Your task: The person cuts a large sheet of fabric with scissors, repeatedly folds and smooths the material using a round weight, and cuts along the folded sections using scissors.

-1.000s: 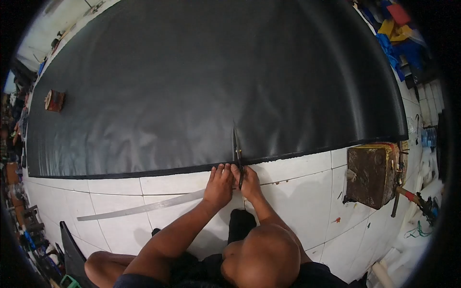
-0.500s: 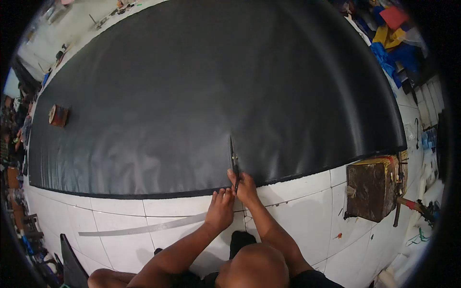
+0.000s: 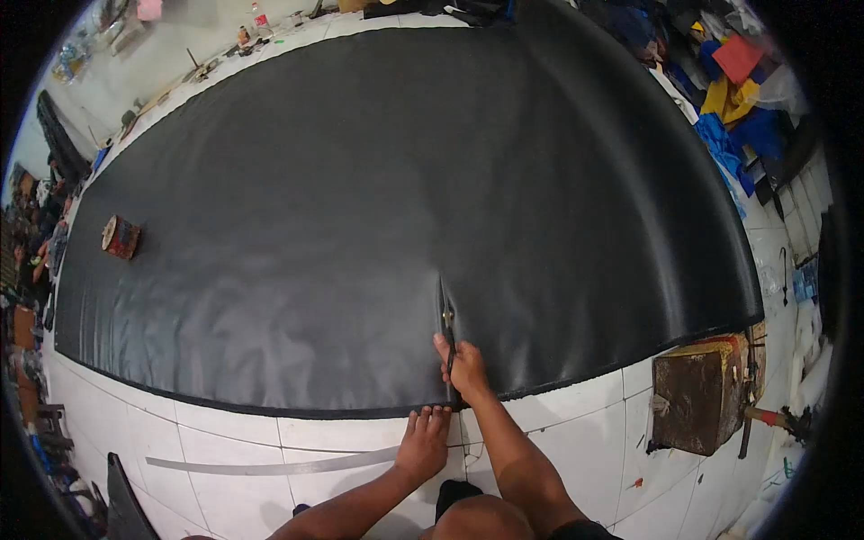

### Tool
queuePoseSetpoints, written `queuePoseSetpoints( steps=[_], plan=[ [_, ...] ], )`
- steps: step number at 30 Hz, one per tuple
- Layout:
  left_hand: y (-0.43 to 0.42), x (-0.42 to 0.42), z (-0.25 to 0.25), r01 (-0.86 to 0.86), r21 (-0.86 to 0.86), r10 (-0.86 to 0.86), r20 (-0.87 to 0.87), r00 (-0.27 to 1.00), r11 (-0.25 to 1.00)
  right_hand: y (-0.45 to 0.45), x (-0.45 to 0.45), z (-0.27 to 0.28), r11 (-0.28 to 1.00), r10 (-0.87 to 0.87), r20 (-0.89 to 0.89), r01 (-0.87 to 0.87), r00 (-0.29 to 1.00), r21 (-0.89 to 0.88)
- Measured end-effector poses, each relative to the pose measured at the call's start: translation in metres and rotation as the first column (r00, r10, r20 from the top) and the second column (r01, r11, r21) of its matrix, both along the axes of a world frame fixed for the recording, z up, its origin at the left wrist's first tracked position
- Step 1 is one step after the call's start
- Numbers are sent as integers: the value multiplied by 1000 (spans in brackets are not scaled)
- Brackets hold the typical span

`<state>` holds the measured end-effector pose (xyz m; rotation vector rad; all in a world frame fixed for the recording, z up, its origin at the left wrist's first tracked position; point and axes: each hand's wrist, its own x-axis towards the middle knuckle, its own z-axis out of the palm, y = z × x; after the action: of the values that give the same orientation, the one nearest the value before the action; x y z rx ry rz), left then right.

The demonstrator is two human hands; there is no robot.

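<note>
A wide black sheet of smooth, leather-like material (image 3: 360, 207) lies spread on the floor in the head view. My right hand (image 3: 465, 371) is wrapped round the handles of dark scissors (image 3: 448, 319), whose blades point away from me at a slit running in from the sheet's near edge. My left hand (image 3: 425, 443) lies flat with fingers stretched out, the fingertips at the near edge just left of the cut. A thin grey metal strip (image 3: 279, 468) lies on the tiles, its right end passing under or beside that hand.
A rusty round tin (image 3: 121, 237) stands on the sheet's left part. At right, a worn wooden block (image 3: 697, 396) sits by the sheet's corner, with a red-banded handle (image 3: 768, 417) beside it. Colourful material (image 3: 733, 94) is piled at the upper right. White tiles (image 3: 549, 450) lie in front.
My right hand and the scissors have moved farther in from the near edge, and the cut is longer. My left hand stays at the edge. The view has tilted, showing more of the far side.
</note>
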<state>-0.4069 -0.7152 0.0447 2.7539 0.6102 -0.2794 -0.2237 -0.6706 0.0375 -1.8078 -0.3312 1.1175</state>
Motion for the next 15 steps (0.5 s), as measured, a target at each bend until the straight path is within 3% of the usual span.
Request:
queuePoseSetpoints(
  steps=[8,10,15],
  plan=[
    [9,16,16,-20,-51,19,-20,1000,998,42,18,-12,998,-56,-56,57,997,20],
    [20,39,42,-194,-272,156,-155,975,943,41,19,-9,999,-41,-57,43,998,32],
    [15,54,28,-244,-217,204,-191,960,945,42,22,2,999,-38,-100,40,994,15]
  ],
)
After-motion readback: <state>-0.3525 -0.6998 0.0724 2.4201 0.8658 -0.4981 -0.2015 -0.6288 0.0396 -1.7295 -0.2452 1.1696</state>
